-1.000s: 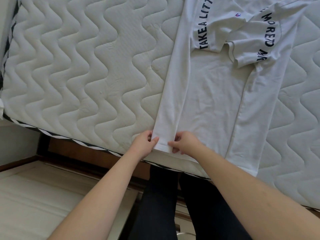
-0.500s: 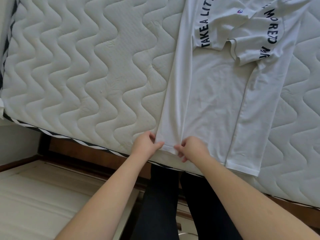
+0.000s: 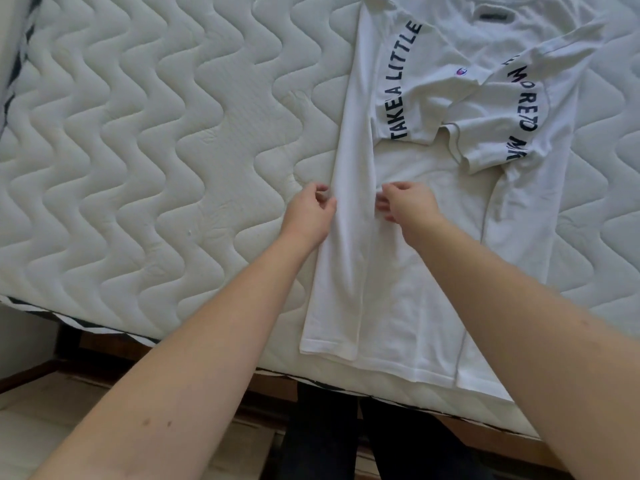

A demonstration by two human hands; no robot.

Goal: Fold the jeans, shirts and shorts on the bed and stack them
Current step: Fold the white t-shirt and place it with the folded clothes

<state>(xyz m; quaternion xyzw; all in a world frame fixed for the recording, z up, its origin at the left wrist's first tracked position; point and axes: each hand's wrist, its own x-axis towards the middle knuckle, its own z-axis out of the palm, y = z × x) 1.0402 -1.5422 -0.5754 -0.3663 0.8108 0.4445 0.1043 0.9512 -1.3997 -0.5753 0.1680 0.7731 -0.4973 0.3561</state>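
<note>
Head view, the only one: one white shirt [image 3: 426, 237] lay flat on the mattress [image 3: 156, 150], right of the mattress's bare quilted middle, hem at the near edge. Both sleeves were folded in over the chest, lettering showing; left side panel was turned in as a long narrow strip, right side also looked turned in. Left hand [image 3: 310, 211] sat at the strip's outer edge about halfway up the shirt, fingers curled, pinching the cloth there. Right hand [image 3: 407, 200] sat at the strip's inner edge, fingers curled onto the fabric; looked like a pinch. Progress, my read: side folds done on this shirt, the crosswise fold hem-to-collar was left, then stacking. Count in view: one shirt, zero jeans, zero shorts, no stack. So early in the task, or the rest lay out of frame; can't tell which.
</note>
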